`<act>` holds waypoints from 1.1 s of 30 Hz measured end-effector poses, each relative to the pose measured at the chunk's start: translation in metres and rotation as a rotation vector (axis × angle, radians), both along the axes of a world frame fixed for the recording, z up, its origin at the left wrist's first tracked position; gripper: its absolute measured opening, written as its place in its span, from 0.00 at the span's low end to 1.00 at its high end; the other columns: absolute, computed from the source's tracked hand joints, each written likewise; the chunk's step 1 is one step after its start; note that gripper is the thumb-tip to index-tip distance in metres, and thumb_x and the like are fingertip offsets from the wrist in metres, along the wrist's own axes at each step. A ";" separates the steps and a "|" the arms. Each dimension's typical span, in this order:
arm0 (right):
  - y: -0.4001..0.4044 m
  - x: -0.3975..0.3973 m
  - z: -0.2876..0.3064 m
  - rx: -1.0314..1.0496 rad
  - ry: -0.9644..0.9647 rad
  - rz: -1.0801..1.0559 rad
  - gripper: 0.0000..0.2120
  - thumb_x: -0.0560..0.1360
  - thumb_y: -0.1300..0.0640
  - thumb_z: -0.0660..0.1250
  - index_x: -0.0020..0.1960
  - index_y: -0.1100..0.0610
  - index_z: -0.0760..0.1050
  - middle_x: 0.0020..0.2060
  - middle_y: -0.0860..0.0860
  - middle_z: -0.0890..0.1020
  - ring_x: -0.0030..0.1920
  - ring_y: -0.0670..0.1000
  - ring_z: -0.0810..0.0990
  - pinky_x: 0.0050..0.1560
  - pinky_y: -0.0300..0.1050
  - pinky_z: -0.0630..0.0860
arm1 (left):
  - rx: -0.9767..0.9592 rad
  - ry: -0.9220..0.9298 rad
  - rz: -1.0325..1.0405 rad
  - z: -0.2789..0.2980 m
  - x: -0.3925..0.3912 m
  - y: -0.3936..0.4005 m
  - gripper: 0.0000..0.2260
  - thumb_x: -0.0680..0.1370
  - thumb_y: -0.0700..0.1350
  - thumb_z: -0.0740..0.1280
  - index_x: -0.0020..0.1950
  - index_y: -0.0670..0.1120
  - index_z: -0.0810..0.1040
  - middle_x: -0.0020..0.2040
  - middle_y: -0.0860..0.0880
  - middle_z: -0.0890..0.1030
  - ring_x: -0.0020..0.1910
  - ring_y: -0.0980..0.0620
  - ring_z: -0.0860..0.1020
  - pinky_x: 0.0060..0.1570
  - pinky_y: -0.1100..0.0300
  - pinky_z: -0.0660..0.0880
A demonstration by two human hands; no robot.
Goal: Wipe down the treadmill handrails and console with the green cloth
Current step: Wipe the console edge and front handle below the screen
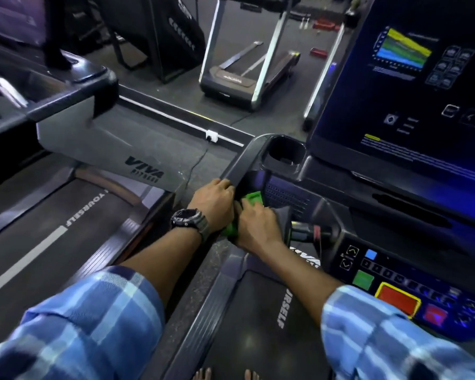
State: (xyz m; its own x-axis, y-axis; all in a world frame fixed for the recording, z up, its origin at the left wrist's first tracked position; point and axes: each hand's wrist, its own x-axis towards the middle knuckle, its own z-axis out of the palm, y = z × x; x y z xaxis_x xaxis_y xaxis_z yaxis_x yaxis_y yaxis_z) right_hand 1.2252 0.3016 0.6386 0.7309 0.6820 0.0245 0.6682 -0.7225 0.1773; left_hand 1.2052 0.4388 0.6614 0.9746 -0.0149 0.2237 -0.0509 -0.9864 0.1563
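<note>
The green cloth (252, 198) is wrapped around the dark left handrail (240, 163) of the treadmill I stand on. Only small patches of the cloth show between and below my hands. My left hand (214, 200), with a watch on the wrist, grips the rail and the cloth from the outer side. My right hand (258, 223) grips the cloth on the rail from the inner side, touching the left hand. The console (412, 286) with its coloured buttons lies to the right, and the large lit screen (412, 78) stands above it.
A cup holder (285, 153) sits at the far end of the rail. A neighbouring treadmill (99, 149) stands close on the left, with a narrow floor gap and a cable (200, 160) between. Another treadmill (247, 67) stands beyond. My bare toes (225, 374) rest on the belt.
</note>
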 end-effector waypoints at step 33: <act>-0.115 0.029 0.058 -0.006 0.167 -0.013 0.32 0.72 0.30 0.56 0.70 0.48 0.66 0.62 0.50 0.73 0.63 0.54 0.73 0.59 0.51 0.73 | -0.109 0.054 -0.032 -0.009 0.028 -0.002 0.12 0.79 0.48 0.60 0.55 0.43 0.76 0.59 0.43 0.75 0.58 0.41 0.73 0.57 0.47 0.70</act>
State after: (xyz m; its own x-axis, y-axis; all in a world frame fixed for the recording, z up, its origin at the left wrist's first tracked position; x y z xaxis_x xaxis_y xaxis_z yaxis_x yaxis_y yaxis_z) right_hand 1.2539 0.1869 0.6969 0.7330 0.6726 -0.1020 0.6797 -0.7303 0.0684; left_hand 1.2333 0.4370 0.6527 0.9846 -0.0250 0.1729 -0.0710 -0.9615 0.2654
